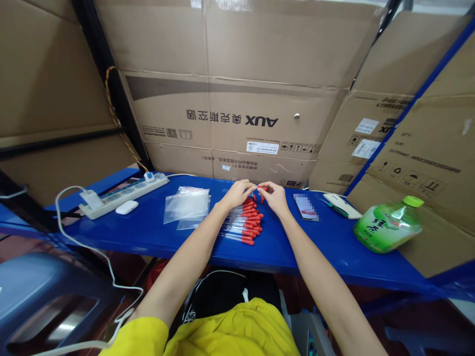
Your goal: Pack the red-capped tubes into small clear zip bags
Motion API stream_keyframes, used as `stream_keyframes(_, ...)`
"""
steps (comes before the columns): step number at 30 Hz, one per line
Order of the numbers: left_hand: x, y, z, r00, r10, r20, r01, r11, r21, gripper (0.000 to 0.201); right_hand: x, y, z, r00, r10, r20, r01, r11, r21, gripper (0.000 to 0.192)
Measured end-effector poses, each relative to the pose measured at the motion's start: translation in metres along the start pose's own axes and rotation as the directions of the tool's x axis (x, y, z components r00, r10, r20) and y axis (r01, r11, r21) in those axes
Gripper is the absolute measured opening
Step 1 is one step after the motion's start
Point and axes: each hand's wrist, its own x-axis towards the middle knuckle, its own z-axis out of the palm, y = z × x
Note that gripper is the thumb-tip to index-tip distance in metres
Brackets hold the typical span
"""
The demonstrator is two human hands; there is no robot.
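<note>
Cardboard sheets [230, 44] are standing tall behind the blue desk [289, 242] where this person is working. Both bare forearms are reaching forward over its front edge, the left arm [185, 262] and the right arm [319, 267] slanting inward until they are almost meeting. A white power strip [126, 196] is lying over to the left, a green bottle [388, 227] is sitting toward the right end, and clear plastic bags [188, 203] are lying flat beside the left arm.

The left hand [238, 193] is arching with its back up and its fingertips bunching together; whether they are gripping anything, I can't tell. The right hand [275, 197] is facing it, thumb and finger pinching a red cap. The pile of clear tubes [249, 226] is lying between the forearms, just nearer the person than the fingertips, red ends pointing right. A phone [306, 206] is resting right of the right hand. The pinched red cap [262, 188] is showing just beyond the pile.
</note>
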Motion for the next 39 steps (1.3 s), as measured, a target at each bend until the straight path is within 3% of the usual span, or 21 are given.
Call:
stream_keyframes(7,0.001,0.000,-0.001,0.998,-0.024,-0.063,0.024,1.000,-0.008,0.041,0.004,0.001,-0.003,0.997,0.073,0.017,-0.074,0.995,0.064,0.043)
stream_keyframes(18,0.001,-0.001,-0.002,0.998,0.018,-0.061,-0.024,0.995,-0.098,0.039,0.001,-0.007,-0.005,0.994,0.097,0.045,-0.104,0.981,0.164,0.048)
stream_keyframes(27,0.001,-0.003,0.000,0.999,0.034,-0.018,-0.035,0.998,-0.044,0.041,0.000,-0.003,-0.003,0.994,0.102,0.037,-0.105,0.991,0.088,0.049)
stream_keyframes(33,0.002,0.001,0.000,0.997,0.018,-0.070,-0.029,0.987,-0.161,0.044,0.001,-0.010,-0.004,0.998,0.068,0.004,-0.068,0.989,0.132,0.048)
stream_keyframes(39,0.002,0.003,-0.002,0.999,0.006,-0.053,-0.017,0.975,-0.223,0.043,-0.001,-0.013,-0.003,0.998,0.060,-0.018,-0.057,0.990,0.132,0.048)
